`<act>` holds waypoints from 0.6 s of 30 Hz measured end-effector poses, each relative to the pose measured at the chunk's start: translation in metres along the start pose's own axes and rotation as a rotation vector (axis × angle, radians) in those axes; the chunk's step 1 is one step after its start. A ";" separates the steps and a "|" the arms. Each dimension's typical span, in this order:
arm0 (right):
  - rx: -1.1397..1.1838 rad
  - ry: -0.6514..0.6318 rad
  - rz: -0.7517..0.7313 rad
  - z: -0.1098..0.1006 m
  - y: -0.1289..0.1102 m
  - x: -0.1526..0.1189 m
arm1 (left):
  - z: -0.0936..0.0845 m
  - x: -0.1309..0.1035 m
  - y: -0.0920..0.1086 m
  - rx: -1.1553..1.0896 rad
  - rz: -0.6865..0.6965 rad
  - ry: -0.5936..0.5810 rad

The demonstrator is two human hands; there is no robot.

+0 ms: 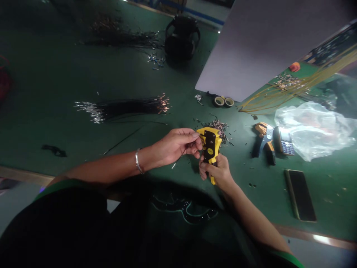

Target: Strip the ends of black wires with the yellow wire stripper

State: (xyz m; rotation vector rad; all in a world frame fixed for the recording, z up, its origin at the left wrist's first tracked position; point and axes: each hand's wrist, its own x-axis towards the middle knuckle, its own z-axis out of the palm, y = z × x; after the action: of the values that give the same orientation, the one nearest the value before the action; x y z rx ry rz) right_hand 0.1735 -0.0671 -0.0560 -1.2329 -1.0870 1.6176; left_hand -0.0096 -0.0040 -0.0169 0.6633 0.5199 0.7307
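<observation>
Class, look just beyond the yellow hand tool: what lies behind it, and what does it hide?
Behind the yellow hand tool lies a pile of small dark and coppery scraps. Whatever sits directly under the tool's head is covered.

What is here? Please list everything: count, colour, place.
table: 1, green, under hands
hand tool: 1, yellow-black, centre
wire bundles: 2, dark, left
wire scraps: many, mixed, centre
sheet: 1, grey, upper right
tape rolls: 2, yellowish, near sheet
long wires: many, yellow, right
second tool: 1, orange-blue, right
keypad phone: 1, dark, right
smartphone: 1, black, lower right
plastic bag: 1, whitish, right
unclear object: 1, black, top
left hand: 1, bare, holding wire
right hand: 1, bare, gripping tool
</observation>
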 end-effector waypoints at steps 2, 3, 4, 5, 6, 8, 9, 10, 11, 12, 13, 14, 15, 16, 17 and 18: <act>-0.001 0.009 -0.004 -0.001 0.000 0.001 | 0.001 -0.001 0.002 -0.019 0.003 0.003; 0.004 0.020 -0.004 -0.002 0.000 0.001 | 0.002 -0.002 0.004 -0.020 0.005 0.009; 0.012 0.029 0.000 -0.002 0.000 0.002 | 0.003 -0.002 0.005 -0.010 0.009 0.018; 0.018 0.037 0.006 -0.003 0.001 0.003 | 0.004 -0.003 0.007 0.015 0.020 0.032; 0.020 0.044 0.013 -0.004 0.001 0.003 | 0.005 -0.003 0.008 0.060 0.035 0.053; 0.012 0.057 0.016 -0.006 0.001 0.004 | 0.007 -0.005 0.012 0.219 0.065 0.122; 0.005 0.064 0.013 -0.007 0.000 0.004 | 0.007 -0.006 0.014 0.326 0.077 0.171; 0.001 0.072 0.009 -0.008 0.000 0.005 | 0.007 -0.007 0.016 0.443 0.089 0.220; 0.002 0.081 0.000 -0.009 -0.001 0.005 | 0.007 -0.008 0.018 0.560 0.095 0.256; 0.008 0.089 -0.008 -0.010 -0.001 0.006 | 0.006 -0.009 0.020 0.663 0.096 0.277; 0.018 0.093 -0.011 -0.011 -0.001 0.006 | 0.005 -0.010 0.022 0.745 0.094 0.283; 0.029 0.094 -0.013 -0.012 -0.001 0.007 | 0.004 -0.011 0.024 0.808 0.080 0.276; 0.040 0.094 -0.016 -0.013 -0.001 0.007 | 0.003 -0.011 0.025 0.852 0.048 0.267; 0.050 0.095 -0.019 -0.015 -0.001 0.008 | 0.003 -0.011 0.026 0.879 -0.002 0.260; 0.059 0.098 -0.022 -0.016 -0.001 0.008 | 0.002 -0.010 0.026 0.896 -0.060 0.256; 0.066 0.101 -0.026 -0.018 -0.001 0.009 | 0.001 -0.009 0.026 0.905 -0.119 0.249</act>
State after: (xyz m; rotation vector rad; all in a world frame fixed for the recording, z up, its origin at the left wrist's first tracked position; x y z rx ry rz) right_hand 0.1891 -0.0558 -0.0600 -1.2388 -0.9750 1.5427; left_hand -0.0262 0.0032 0.0045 1.3729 1.1335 0.4398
